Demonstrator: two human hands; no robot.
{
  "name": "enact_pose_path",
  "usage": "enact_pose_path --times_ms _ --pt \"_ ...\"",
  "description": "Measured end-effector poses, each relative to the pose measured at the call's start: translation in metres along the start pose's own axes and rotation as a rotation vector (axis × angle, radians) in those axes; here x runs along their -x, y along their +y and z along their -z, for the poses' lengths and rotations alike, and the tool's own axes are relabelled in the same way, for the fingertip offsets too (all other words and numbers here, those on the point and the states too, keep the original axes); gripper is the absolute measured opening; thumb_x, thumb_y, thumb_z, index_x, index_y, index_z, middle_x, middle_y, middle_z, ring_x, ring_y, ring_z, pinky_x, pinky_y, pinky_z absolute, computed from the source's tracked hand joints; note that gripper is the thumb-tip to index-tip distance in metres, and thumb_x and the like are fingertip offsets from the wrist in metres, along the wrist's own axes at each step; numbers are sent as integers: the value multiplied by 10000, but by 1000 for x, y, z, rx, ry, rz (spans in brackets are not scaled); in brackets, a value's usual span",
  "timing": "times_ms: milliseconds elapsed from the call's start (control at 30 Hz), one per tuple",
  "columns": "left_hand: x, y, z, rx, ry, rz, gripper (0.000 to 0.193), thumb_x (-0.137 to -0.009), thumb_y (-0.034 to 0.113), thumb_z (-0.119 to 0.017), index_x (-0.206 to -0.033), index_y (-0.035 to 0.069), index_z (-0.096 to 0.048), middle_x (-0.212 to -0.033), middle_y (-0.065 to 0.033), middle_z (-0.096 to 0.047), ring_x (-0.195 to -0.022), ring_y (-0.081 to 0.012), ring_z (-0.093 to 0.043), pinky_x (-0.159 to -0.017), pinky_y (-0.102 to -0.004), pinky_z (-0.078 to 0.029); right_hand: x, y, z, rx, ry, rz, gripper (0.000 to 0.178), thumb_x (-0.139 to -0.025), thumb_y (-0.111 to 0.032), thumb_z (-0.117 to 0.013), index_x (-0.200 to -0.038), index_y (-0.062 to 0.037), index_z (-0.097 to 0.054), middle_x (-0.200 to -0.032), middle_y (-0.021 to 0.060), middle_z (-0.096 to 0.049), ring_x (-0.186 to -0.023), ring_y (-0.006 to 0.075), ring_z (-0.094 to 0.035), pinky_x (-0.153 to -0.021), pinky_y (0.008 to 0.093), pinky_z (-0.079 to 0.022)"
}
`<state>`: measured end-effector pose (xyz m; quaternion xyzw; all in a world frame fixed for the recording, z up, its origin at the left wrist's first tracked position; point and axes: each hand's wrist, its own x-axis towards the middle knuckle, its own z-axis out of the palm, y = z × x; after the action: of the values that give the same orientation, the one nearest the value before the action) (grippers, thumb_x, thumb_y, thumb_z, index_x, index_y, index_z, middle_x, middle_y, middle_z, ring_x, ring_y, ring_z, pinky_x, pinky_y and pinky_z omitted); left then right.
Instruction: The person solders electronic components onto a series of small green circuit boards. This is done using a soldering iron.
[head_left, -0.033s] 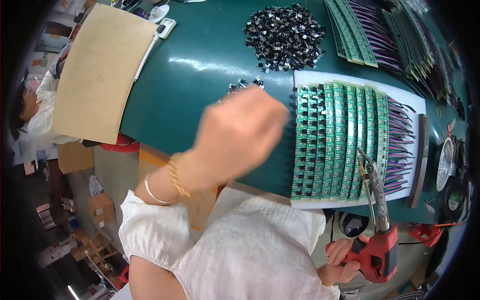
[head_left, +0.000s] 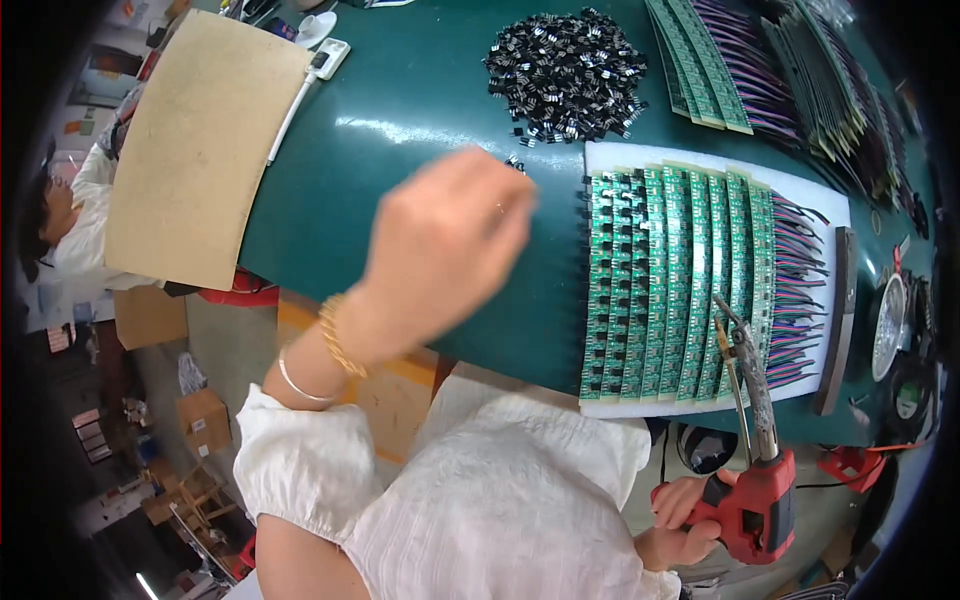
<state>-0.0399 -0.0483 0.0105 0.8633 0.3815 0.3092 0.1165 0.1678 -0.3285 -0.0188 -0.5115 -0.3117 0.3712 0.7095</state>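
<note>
Left hand: raised left hand point(head_left: 440, 250) over the near middle of the green table point(head_left: 420, 110), fingers curled together; motion-blurred, so whether it pinches one of the small parts I cannot tell.
Right hand: right hand point(head_left: 685, 520) low at the near right, closed around the red grip of a soldering gun point(head_left: 750, 440), whose tip rests at the near edge of the boards.
Boards: green circuit strips point(head_left: 670, 280) lie side by side on a white pad point(head_left: 610, 155), right of the left hand, coloured wires fanning off their right ends.
Progress: dark parts seem seated along the leftmost strips; judged early to midway, with most strips looking unfilled.
Supply: black component pile point(head_left: 565, 70) far centre, still large; a few loose pieces just beyond the left hand.
Waiting stock: more strips point(head_left: 700, 60) stacked at the far right.
Hard to make out: solder joints too small to judge; left fingertips hidden behind the hand; right rim of the table bent and dark.
</note>
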Motion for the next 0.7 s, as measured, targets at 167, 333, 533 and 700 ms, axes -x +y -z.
enact_pose_path --times_ms 167,333,533,700 --pt "-11 -42 14 -198 -42 -69 44 -796 64 -677 -831 38 -684 -815 -78 -624 -776 -269 -604 -672 -368 -512 5 11 19 -36 -23 19 706 -933 -475 -589 -1308 63 -327 -521 25 -443 -383 136 -426 -389 269 -375" --pt "-28 -45 -1 -234 -27 -136 58 -789 79 -681 -832 44 -700 -814 -63 -628 -822 -242 -602 -682 -359 -521 6 9 9 -36 -1 27 707 -940 -473 -577 -1311 71 -320 -525 27 -444 -392 135 -433 -392 271 -374" --pt "-35 -57 -9 -276 -79 -193 78 -780 64 -710 -837 36 -663 -819 -69 -619 -795 -258 -593 -682 -359 -503 5 3 1 22 24 3 691 -947 -452 -576 -1321 69 -318 -531 29 -450 -391 137 -435 -399 282 -385" --pt "-36 -58 -5 -220 -88 -139 69 -795 31 -686 -828 15 -627 -791 -81 -636 -710 -223 -633 -653 -314 -519 4 6 12 -48 -69 -36 696 -948 -443 -578 -1338 68 -311 -531 26 -456 -393 139 -440 -420 289 -405"
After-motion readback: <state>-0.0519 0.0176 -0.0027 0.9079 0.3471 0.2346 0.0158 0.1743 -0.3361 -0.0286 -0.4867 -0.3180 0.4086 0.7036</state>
